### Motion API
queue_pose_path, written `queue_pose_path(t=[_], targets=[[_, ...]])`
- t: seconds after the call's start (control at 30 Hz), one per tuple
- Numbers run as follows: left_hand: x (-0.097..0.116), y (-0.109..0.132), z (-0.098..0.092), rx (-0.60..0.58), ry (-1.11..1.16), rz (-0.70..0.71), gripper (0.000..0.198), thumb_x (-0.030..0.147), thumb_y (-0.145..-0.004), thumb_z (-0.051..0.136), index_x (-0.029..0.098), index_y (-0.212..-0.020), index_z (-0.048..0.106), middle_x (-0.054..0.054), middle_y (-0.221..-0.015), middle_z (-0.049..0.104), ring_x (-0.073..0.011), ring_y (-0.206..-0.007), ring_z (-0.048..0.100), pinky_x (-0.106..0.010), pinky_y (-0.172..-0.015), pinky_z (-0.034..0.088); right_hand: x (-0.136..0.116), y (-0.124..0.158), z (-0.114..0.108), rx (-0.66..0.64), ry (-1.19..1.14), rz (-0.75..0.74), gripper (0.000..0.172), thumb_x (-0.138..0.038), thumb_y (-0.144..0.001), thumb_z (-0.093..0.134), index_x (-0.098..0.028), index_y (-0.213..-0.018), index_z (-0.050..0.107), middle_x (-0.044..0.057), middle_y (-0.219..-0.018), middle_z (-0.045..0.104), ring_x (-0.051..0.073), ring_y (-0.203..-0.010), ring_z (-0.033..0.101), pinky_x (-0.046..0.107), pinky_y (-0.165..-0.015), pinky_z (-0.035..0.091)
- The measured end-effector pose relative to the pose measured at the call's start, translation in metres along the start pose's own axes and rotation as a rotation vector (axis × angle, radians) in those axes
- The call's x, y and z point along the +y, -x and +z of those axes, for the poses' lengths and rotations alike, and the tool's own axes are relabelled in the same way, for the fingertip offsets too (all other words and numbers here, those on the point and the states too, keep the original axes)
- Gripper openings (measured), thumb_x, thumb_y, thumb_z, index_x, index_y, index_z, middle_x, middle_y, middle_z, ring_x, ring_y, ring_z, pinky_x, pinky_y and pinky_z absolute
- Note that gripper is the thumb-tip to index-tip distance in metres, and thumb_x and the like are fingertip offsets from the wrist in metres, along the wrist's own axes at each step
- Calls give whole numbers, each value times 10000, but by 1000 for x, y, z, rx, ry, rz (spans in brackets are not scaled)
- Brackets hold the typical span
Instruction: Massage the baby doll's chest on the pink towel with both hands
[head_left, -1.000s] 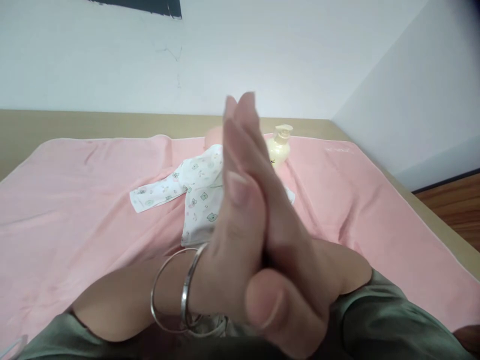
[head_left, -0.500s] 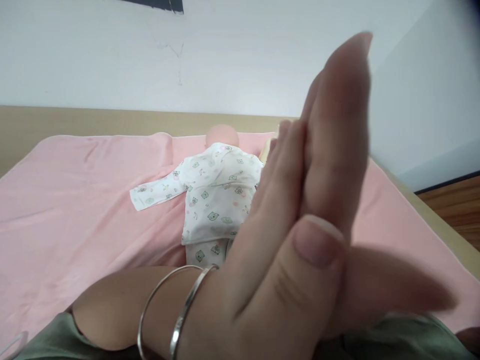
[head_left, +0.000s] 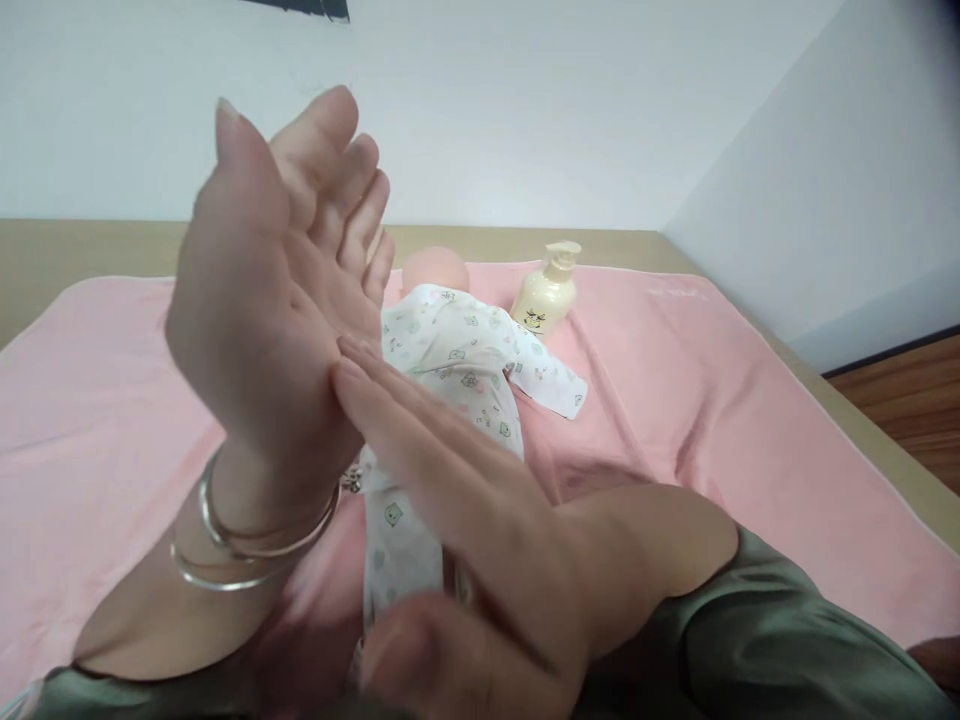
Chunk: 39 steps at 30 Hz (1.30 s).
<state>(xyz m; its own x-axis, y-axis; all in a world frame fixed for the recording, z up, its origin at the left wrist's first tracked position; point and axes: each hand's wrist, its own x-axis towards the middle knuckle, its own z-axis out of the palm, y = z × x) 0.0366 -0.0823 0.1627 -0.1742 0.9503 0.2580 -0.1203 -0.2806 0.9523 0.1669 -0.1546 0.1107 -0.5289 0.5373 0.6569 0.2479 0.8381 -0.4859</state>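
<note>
My left hand (head_left: 270, 300) is raised close to the camera, fingers stretched up, with two silver bangles on its wrist. My right hand (head_left: 450, 480) lies flat with its fingertips pressed against the heel of the left palm. Both hands hold nothing. Behind them a baby doll (head_left: 457, 350) in a white printed suit lies on its back on a pink towel (head_left: 675, 380). A cream pump bottle (head_left: 547, 290) stands beside the doll's head.
The pink towel covers a tan table (head_left: 862, 420) that meets a white wall at the back. Wooden floor (head_left: 915, 400) shows past the table's right edge.
The hands were pressed palm to palm; the left hand has slid up and to the left, the right hand down and forward. The doll and the bottle now show.
</note>
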Motion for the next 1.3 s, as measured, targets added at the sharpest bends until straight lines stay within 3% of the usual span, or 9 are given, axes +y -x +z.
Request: queue_pose_path(t=[0.13, 0.27, 0.43, 0.63, 0.77, 0.9, 1.0, 1.13, 1.3], targets=[[-36, -26, 3, 41, 112, -73, 600, 373, -1163, 35, 183, -1406, 550, -41, -1447, 679, -98, -1353, 650, -394, -1289, 431, 38, -14, -1, 148, -152, 184, 481, -376, -1095, 330, -272, -1521, 530, -11, -1482, 678, 217, -1436, 606, 417, -1165, 589], [-103, -46, 0, 63, -145, 7, 249, 333, -1088, 468, 192, -1082, 674, -85, -1323, 718, -228, -1314, 641, -452, -1200, 500, 89, -28, 15, 223, -39, 325, 422, -201, -1018, 395, -251, -1334, 671, 18, -1344, 755, 209, -1271, 715, 425, -1111, 624], [-157, -44, -9, 59, -496, 106, 226, 229, -978, 450, 223, -1019, 672, -71, -1178, 731, -247, -1214, 649, -432, -1135, 526, 145, -25, 39, 169, 193, 403, 501, -96, -920, 366, -238, -1250, 715, 37, -1248, 784, 210, -1227, 702, 421, -1132, 587], [-167, -33, -22, -18, -664, 247, 307, 188, -912, 451, 234, -1103, 688, -79, -1209, 737, -257, -1207, 651, -444, -1145, 519, 182, -11, 37, -3, 316, 253, 510, -167, -962, 360, -157, -1347, 694, 103, -1435, 705, 216, -1386, 614, 425, -1269, 462], [-171, -34, -29, -77, -726, 186, 382, 249, -880, 498, 205, -1219, 671, -111, -1358, 698, -290, -1305, 617, -470, -1193, 489, 191, -12, 22, -133, 386, 388, 545, -271, -1025, 399, -81, -1502, 579, 152, -1621, 536, 263, -1562, 448, 492, -1360, 310], [-173, -37, -32, -116, -757, 172, 391, 308, -903, 475, 202, -1220, 677, -116, -1374, 696, -307, -1324, 600, -514, -1229, 437, 170, -14, 23, -194, 541, 558, 643, -303, -1060, 383, 67, -1586, 398, 266, -1687, 385, 373, -1611, 341, 544, -1356, 270], [-175, -39, -32, -150, -766, 171, 385, 315, -918, 453, 219, -1212, 683, -101, -1393, 693, -313, -1360, 575, -564, -1279, 357, 140, -8, 36, -205, 646, 512, 626, -271, -1064, 368, 115, -1555, 417, 337, -1642, 414, 414, -1579, 388, 550, -1340, 289], [-174, -40, -31, -169, -805, 145, 462, 281, -923, 366, 193, -1255, 676, -117, -1468, 650, -316, -1442, 521, -575, -1307, 310, 124, -3, 48, -234, 619, 360, 591, -242, -1052, 366, 64, -1547, 466, 278, -1654, 437, 359, -1597, 374, 513, -1361, 255], [-170, -40, -29, -202, -878, 134, 510, 301, -929, 350, 127, -1289, 666, -157, -1414, 670, -315, -1369, 573, -525, -1260, 388, 161, -17, 28, -290, 481, 506, 609, -273, -1061, 321, 4, -1593, 425, 210, -1727, 338, 311, -1642, 283, 525, -1370, 208]])
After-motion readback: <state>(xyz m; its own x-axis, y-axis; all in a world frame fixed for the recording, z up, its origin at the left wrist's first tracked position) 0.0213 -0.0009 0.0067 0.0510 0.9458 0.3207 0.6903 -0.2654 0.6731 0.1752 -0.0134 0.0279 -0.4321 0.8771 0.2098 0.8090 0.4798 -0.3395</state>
